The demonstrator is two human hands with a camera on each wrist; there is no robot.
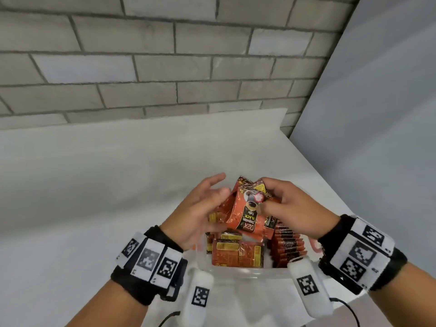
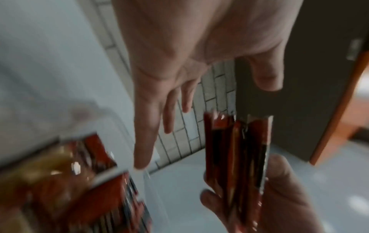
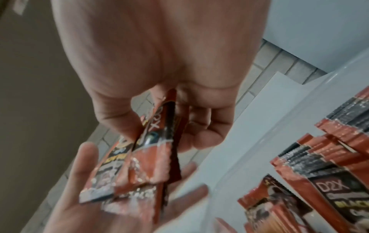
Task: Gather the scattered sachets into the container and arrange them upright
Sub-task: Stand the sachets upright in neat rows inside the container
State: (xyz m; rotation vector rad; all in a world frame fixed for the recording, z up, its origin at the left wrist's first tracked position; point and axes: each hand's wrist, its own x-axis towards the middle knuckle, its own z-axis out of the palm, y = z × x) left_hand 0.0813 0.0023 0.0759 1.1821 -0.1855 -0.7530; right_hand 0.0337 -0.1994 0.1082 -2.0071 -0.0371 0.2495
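We find the right hand (image 1: 292,208) pinching a small bundle of red sachets (image 1: 250,208) between thumb and curled fingers, held above the clear container (image 1: 247,271) near the table's (image 1: 94,185) front edge. The left hand (image 1: 200,208) is spread flat, fingers straight, its palm facing the bundle; the right wrist view shows the bundle's lower ends against that open palm (image 3: 111,209). We note a row of sachets (image 1: 289,246) standing upright along the container's right side, while loose sachets (image 1: 237,253) lie flat or tilted at its left and centre. A brick wall (image 1: 141,67) rises behind the table. The left wrist view is too blurred for us to add detail.
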